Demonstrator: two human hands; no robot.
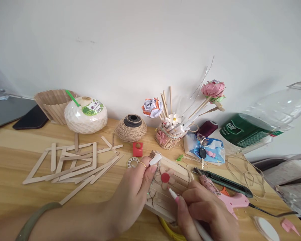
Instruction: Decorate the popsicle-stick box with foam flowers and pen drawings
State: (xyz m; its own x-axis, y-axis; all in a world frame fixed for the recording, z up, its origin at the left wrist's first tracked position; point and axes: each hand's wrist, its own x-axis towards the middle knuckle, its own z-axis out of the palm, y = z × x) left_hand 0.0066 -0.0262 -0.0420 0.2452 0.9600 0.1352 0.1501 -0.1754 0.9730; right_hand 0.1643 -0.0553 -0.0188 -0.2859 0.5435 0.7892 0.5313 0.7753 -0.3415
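My right hand (205,211) is closed around a white felt-tip marker (174,194) with a pink band. The marker's tip is at a petal of a pale flower (165,178) with a red centre. That flower sits on a craft-stick piece (180,168) edged with twine, tilted toward me. My left hand (131,194) pinches the white marker cap (155,159) between thumb and forefinger while resting against the piece's left edge. A second small flower (154,198) with dark lines lies lower on the piece. My right fingers cover its right side.
Loose craft sticks (72,164) lie left, near a wrapped coconut (86,115) and a twine spool (131,128). Behind the piece stands a pot (165,138) of paper flowers. To the right are a utility knife (225,182), a pink glue gun (234,201) and a large plastic bottle (251,130).
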